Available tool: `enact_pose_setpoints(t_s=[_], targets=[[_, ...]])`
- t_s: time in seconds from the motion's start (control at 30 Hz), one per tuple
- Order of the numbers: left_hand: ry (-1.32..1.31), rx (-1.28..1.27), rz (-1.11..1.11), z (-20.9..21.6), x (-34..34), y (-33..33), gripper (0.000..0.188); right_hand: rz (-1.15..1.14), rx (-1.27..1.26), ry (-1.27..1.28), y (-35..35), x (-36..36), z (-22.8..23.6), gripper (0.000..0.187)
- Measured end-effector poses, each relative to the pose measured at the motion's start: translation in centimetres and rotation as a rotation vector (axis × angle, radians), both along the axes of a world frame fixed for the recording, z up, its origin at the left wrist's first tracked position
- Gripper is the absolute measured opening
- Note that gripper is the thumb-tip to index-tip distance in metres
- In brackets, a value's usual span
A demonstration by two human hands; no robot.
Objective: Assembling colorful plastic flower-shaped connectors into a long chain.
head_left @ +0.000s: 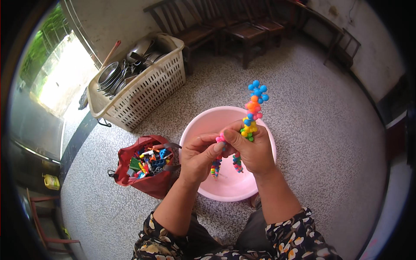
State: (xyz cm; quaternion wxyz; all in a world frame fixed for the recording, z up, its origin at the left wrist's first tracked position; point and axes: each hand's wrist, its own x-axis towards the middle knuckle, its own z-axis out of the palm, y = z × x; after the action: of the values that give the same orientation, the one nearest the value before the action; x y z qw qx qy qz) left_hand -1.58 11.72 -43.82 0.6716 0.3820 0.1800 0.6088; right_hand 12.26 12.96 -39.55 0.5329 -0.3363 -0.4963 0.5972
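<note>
Both my hands are closed on a chain of small knobbly plastic pieces [253, 105] in blue, orange, pink, yellow and green. Its upper end rises past my right hand [255, 149], whose thumb and fingers pinch it. My left hand [200, 154] pinches a pink piece close to my right thumb. Two more stretches of the chain hang below the hands, over a round pink basin [230, 197]. Whether they join the upper part is hidden by my fingers.
Left of the basin, a red bag [147, 189] holds many toy bricks. Beyond it stands a white slotted basket [143, 92] full of pots and metal ware. Wooden chairs [246, 32] line the back wall. A yellow bottle [51, 182] is at the far left.
</note>
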Motion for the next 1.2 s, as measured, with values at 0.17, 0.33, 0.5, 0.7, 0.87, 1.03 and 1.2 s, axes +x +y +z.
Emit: enact_pose_setpoints(t_s=[0.17, 0.33, 0.5, 0.7, 0.87, 1.03, 1.2], targets=[[0.004, -0.026, 0.026, 0.2, -0.1, 0.1, 0.021, 0.010, -0.070, 0.122, 0.1, -0.4, -0.2, 0.017], [-0.006, -0.037, 0.070, 1.0, 0.1, 0.0, 0.025, -0.044, -0.192, 0.215, 0.6, -0.6, -1.0, 0.014], [0.024, -0.036, 0.059, 0.7, -0.6, 0.2, 0.032, -0.129, -0.171, 0.210, 0.9, -0.6, -0.9, 0.019], [0.005, -0.019, 0.069, 0.8, -0.6, 0.8, 0.048, -0.040, -0.127, 0.071, 0.4, 0.0, 0.1, 0.021], [0.092, 0.004, 0.109, 0.4, -0.4, 1.0, 0.056, 0.047, -0.022, -0.110, 0.1, 0.1, 0.7, 0.018], [0.183, 0.063, 0.136, 0.1, -0.4, 0.7, 0.053, 0.008, 0.021, -0.321, -0.2, 0.3, 1.6, 0.015], [0.300, 0.057, 0.091, -0.2, -0.6, 0.5, 0.035, -0.050, 0.015, -0.255, -0.1, 0.5, 1.5, 0.016]])
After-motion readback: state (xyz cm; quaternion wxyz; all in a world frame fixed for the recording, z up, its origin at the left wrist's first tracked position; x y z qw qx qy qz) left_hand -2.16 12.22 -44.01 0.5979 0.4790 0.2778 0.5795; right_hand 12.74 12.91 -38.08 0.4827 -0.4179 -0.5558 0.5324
